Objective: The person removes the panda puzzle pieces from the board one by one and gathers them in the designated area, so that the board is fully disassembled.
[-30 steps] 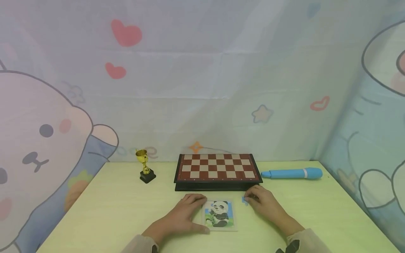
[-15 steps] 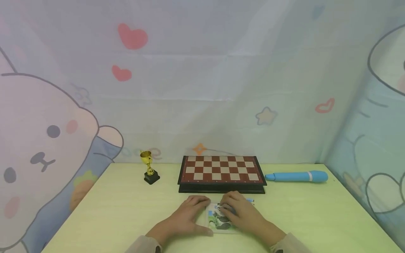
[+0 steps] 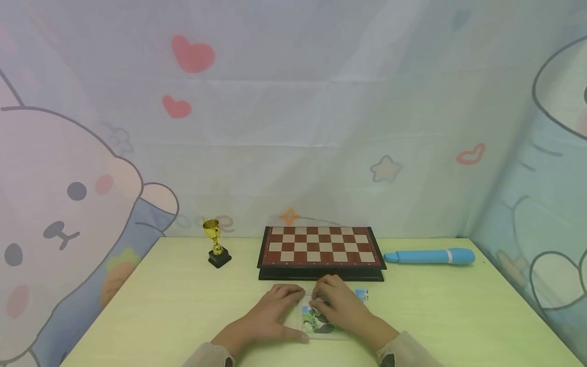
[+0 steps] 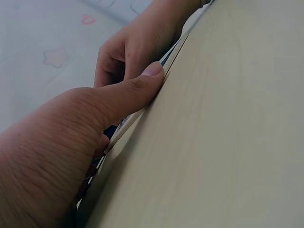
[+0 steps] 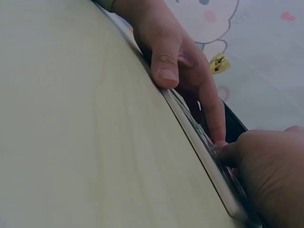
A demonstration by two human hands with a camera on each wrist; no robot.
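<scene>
A framed panda jigsaw puzzle [image 3: 316,326] lies flat at the front middle of the table. My left hand [image 3: 270,321] grips its left side, thumb at the near edge and fingers at the far corner; in the left wrist view, the thumb [image 4: 137,90] presses the frame's rim. Over the puzzle's upper part my right hand [image 3: 341,303] has its fingers curled, thumb and fingertips together on a puzzle piece that they hide. The right wrist view shows the right thumb close beside a left fingertip. A blue puzzle piece [image 3: 362,294] lies just right of the frame, partly behind the right hand.
Behind the puzzle stands a folded chessboard box [image 3: 321,247]. A small gold trophy cup [image 3: 215,242] is at the back left. A blue microphone-shaped stick [image 3: 428,256] lies at the back right. A printed cloth backdrop [image 3: 293,127] hangs behind the table.
My right hand has moved left from beside the blue piece to over the puzzle's upper part. My left hand keeps its grip on the frame. The head view has shifted slightly.
</scene>
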